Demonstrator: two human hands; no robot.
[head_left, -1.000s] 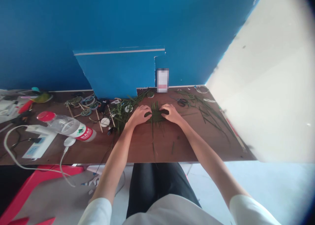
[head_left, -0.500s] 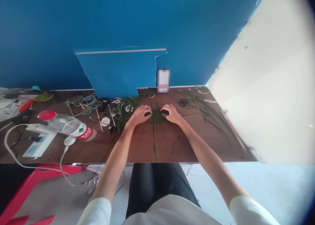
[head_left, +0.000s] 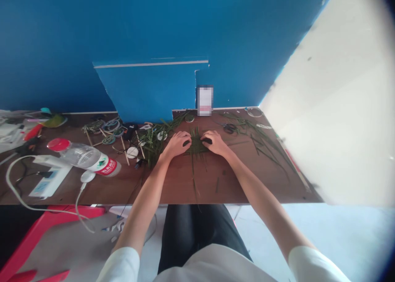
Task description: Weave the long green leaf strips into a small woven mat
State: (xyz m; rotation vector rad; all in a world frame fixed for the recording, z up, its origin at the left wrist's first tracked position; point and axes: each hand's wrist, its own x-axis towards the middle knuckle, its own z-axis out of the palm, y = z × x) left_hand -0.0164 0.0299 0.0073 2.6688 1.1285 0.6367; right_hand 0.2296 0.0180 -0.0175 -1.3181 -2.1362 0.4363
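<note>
A small woven piece of green grass blades [head_left: 197,144] lies on the brown table between my two hands, loose blade ends sticking out at its top and bottom. My left hand [head_left: 178,144] is curled at its left edge, thumb and fingers closed on it. At the right edge my right hand [head_left: 215,142] pinches it in the same way. One long blade trails from the weave toward the table's front edge. The fingertips are small and partly hidden against the dark green.
Loose grass blades [head_left: 151,150] are heaped left of my hands, and more blades [head_left: 265,144] lie to the right. Scissors [head_left: 229,128] rest behind my right hand. A water bottle [head_left: 84,156], a power strip [head_left: 47,181] and cables crowd the left. A phone-like object [head_left: 205,101] leans on the blue wall.
My left hand has shifted very slightly at the woven piece's left edge. The right hand and everything else look almost the same.
</note>
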